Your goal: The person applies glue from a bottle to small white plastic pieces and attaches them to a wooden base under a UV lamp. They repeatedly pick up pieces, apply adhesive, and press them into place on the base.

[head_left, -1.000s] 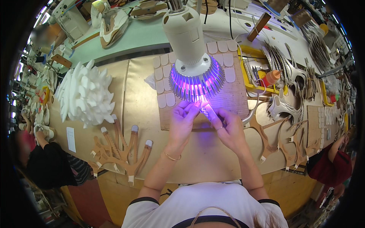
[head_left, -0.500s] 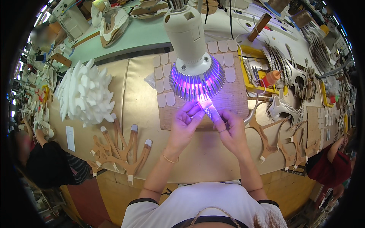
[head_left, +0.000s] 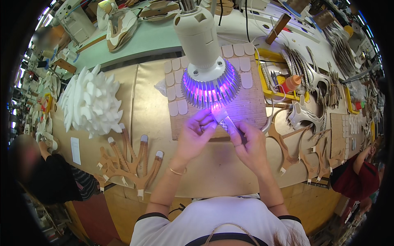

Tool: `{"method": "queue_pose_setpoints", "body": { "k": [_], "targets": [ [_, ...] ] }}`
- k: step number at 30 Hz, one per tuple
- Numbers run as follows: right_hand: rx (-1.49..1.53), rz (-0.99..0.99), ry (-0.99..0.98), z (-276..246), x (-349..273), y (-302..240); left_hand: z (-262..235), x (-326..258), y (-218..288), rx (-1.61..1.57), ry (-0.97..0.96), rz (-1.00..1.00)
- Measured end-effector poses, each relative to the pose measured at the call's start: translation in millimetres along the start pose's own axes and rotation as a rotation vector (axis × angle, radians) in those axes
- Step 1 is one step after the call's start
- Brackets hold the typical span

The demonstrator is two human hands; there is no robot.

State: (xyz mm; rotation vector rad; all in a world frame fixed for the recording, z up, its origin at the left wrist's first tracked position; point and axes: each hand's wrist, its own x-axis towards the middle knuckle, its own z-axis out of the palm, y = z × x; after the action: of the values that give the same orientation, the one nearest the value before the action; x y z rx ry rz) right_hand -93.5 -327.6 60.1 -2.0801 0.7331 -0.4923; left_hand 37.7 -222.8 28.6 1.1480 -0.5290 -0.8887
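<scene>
— What takes up most of the scene?

— A tan worktop (head_left: 147, 102) running left to right, crowded with cut shoe parts. At its left lies a heap of white foam pieces (head_left: 91, 100); near that, brown branching cut-outs (head_left: 127, 164) are fanned out flat. More of the same brown cut-outs (head_left: 303, 143) spread to the right.

— And in the middle?

— A big white lamp (head_left: 207, 57) hangs over a brown board (head_left: 254, 106) and throws violet light downward. Small pale tabs (head_left: 174, 88) lie in rows on the board's left and far parts.

— Where is the thing being worked on?

— It is a small pale strip (head_left: 223, 119), lit violet, directly under the lamp and just above the board's near edge. Its long axis runs slantwise, from far-left to near-right.

— How do the hands stand?

— The left hand (head_left: 195, 137) pinches the strip's far-left end with thumb and fingertips. The right hand (head_left: 250, 145) grips the near-right end, fingers curled around it. Both are closed on the strip, so neither has to reach; the strip lies between them, slightly farther than either palm. The left one sits nearer the lamp's bright centre.

— Anyone else?

— A person in dark clothing (head_left: 45, 172) at the left edge, another in a red sleeve (head_left: 353, 180) at the right, both well apart from the strip.
</scene>
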Motion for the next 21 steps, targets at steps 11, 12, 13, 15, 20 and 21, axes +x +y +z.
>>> {"method": "queue_pose_setpoints", "body": {
  "k": [11,12,13,15,20,21],
  "targets": [
    [0.054,0.004,0.082,9,-5,5,16,-8,-10,-0.056,0.112,0.02],
    [0.058,0.008,0.089,9,-5,4,18,-8,-11,-0.059,0.114,0.038],
    [0.063,0.012,0.097,9,-6,4,20,-9,-12,-0.066,0.121,0.048],
    [0.049,0.018,0.098,8,-7,3,22,-9,-11,-0.068,0.123,0.055],
    [-0.085,-0.06,0.123,5,-7,2,25,-8,-11,-0.086,0.115,0.058],
    [-0.129,-0.102,0.131,5,-6,3,25,-8,-11,-0.078,0.114,0.058]
  ]
}}
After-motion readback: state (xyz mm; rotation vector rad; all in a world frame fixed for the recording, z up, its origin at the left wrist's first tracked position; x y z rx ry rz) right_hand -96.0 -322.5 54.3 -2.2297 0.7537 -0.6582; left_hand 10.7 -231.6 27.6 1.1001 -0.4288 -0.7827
